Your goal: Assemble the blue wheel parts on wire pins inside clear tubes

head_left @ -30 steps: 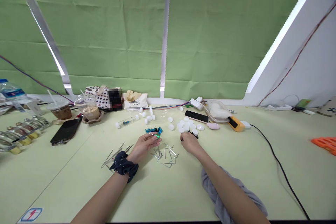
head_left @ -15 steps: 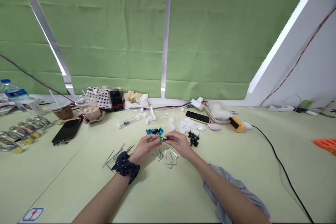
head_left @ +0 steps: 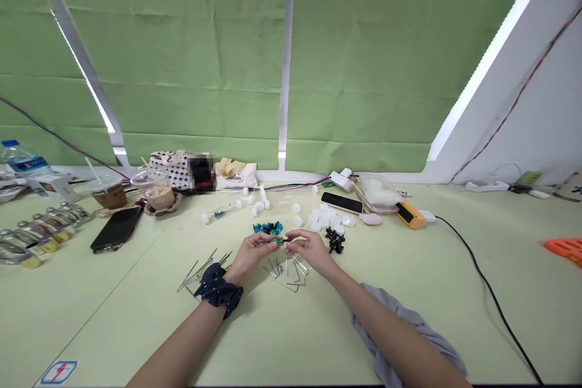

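Observation:
My left hand point(head_left: 253, 252), with a dark dotted scrunchie point(head_left: 220, 292) at its wrist, pinches a small green plastic piece point(head_left: 279, 240) between thumb and fingertips. From the right, my right hand point(head_left: 311, 250) is closed on a small black part point(head_left: 286, 240) that meets the green piece end to end. Whether the two are joined I cannot make out. Just beyond the fingers lies a heap of blue and green plastic pieces point(head_left: 268, 228). Black knobbed parts point(head_left: 336, 241) lie right of my right hand. Bent metal rods point(head_left: 295, 279) are scattered below both hands, and more rods point(head_left: 195, 273) lie by the scrunchie.
White round caps point(head_left: 324, 217) and a phone point(head_left: 342, 202) lie behind my right hand. Clear tubes point(head_left: 222, 212) are at the back. Further left are another phone point(head_left: 117, 229) and drink cups point(head_left: 159, 194). A yellow device point(head_left: 410, 216) and a black cable point(head_left: 486, 291) are on the right.
The hands stay in nearly the same place. My right fingertips have shifted slightly around the black part; the view has moved a little.

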A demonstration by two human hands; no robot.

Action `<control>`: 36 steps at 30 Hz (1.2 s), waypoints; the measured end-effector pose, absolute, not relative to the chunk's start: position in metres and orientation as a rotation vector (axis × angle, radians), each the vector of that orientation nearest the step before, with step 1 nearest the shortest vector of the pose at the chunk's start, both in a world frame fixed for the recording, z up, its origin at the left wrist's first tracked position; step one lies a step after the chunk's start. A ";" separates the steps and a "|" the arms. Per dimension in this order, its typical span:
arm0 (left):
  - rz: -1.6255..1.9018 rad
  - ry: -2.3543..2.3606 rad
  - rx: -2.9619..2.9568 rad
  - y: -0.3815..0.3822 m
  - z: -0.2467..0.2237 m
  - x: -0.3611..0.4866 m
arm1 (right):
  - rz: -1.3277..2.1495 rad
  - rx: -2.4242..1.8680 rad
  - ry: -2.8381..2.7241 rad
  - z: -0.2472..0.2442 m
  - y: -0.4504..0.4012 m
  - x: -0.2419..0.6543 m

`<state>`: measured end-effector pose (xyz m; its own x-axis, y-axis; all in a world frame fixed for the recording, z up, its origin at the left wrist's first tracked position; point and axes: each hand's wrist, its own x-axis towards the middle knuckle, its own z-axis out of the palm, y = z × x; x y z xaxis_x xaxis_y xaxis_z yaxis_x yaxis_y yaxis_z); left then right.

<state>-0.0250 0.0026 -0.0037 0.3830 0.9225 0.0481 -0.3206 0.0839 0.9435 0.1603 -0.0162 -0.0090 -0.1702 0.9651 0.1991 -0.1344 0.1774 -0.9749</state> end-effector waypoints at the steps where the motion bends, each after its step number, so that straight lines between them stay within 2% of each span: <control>1: 1.048 0.697 1.125 0.002 -0.003 -0.025 | 1.262 -0.898 -1.325 -0.009 -0.016 0.160; 17: 1.122 0.780 1.194 0.001 0.003 -0.025 | 1.377 -1.069 -1.327 -0.009 -0.017 0.162; 30: 1.144 0.799 1.247 0.000 0.006 -0.024 | 1.378 -0.937 -1.351 -0.004 -0.020 0.160; 36: 1.080 0.739 1.273 -0.002 0.004 -0.022 | 1.376 -1.076 -1.333 -0.007 -0.017 0.161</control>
<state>-0.0223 -0.0019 0.0039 0.3565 0.9260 0.1246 -0.2193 -0.0467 0.9745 0.1615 -0.0170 -0.0071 -0.2061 0.9785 0.0051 -0.0365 -0.0025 -0.9993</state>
